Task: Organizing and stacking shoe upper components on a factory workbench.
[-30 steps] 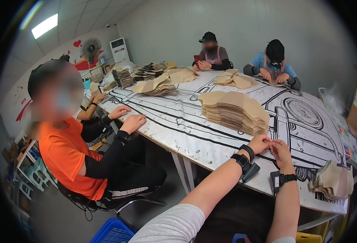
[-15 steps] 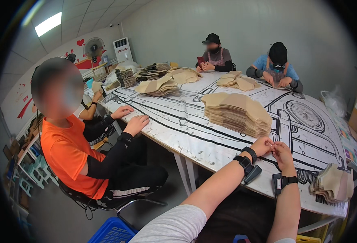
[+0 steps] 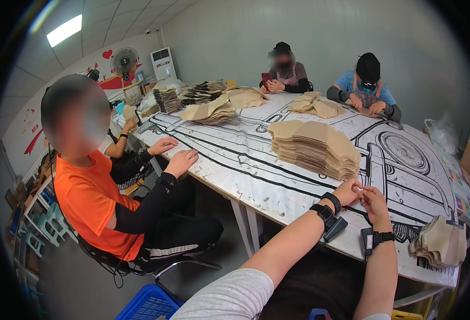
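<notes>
My left hand (image 3: 347, 194) and my right hand (image 3: 374, 205) meet over the table's near edge, fingertips pinched together and touching. Whatever is between them, if anything, is too small to make out. Just beyond my hands rises a tall stack of beige, irregularly cut sheets (image 3: 315, 150), which neither hand holds. To the right of my right hand, by the table's edge, lies a smaller stack of similar beige pieces (image 3: 438, 241). Both my wrists carry black straps with small dark devices.
The white table (image 3: 245, 178) bears a black line drawing. More beige stacks (image 3: 209, 112) lie farther back. A co-worker in an orange shirt (image 3: 88, 186) sits at the left, hands on the table edge; others sit across. A blue basket (image 3: 150, 304) stands below.
My hands keep the same pinched pose, and the view has shifted very slightly. Across the table, the co-worker in blue has moved their hands a little.
</notes>
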A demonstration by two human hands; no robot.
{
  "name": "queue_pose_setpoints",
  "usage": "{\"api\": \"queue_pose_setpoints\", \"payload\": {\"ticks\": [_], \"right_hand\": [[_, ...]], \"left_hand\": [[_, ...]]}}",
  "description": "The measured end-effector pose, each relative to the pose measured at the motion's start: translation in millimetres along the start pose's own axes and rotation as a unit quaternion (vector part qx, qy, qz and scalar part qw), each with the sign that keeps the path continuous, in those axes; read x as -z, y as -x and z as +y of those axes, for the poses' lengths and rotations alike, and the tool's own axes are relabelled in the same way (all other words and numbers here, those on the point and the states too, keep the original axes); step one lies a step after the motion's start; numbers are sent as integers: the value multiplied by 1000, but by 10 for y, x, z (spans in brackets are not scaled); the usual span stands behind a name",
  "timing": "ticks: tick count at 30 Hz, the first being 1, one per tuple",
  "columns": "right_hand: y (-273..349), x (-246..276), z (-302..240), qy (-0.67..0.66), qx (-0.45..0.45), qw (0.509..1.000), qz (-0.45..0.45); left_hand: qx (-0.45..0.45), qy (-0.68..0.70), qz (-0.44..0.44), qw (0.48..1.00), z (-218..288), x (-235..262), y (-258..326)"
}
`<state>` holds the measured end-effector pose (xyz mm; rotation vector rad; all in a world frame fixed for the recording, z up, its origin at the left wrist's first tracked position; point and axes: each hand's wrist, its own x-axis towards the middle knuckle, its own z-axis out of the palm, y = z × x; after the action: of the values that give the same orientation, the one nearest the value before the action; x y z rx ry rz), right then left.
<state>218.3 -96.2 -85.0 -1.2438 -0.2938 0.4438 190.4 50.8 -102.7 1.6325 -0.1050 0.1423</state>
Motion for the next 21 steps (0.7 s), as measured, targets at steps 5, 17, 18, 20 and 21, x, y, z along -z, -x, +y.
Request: {"api": "queue_pose_setpoints", "payload": {"ticks": [5,17,18,20,21], "right_hand": [[12,-8,-14,0,-2,1000,2],[-3,9,1,11,-10,1000,-15],[2,6,-1,11,-9,1000,-14],[11,0,-7,12,-9,1000,-12],[12,-9,-12,15,-9,1000,-10]], "left_hand": [[-2,17,-14,1000,7,2,-3],[-3,26,-5,1000,-50,-21,-47],[-1,29,-3,1000,-47,-24,-46],[2,32,-2,999,-43,-33,-46],[4,38,-2,999,-42,-32,-48]]}}
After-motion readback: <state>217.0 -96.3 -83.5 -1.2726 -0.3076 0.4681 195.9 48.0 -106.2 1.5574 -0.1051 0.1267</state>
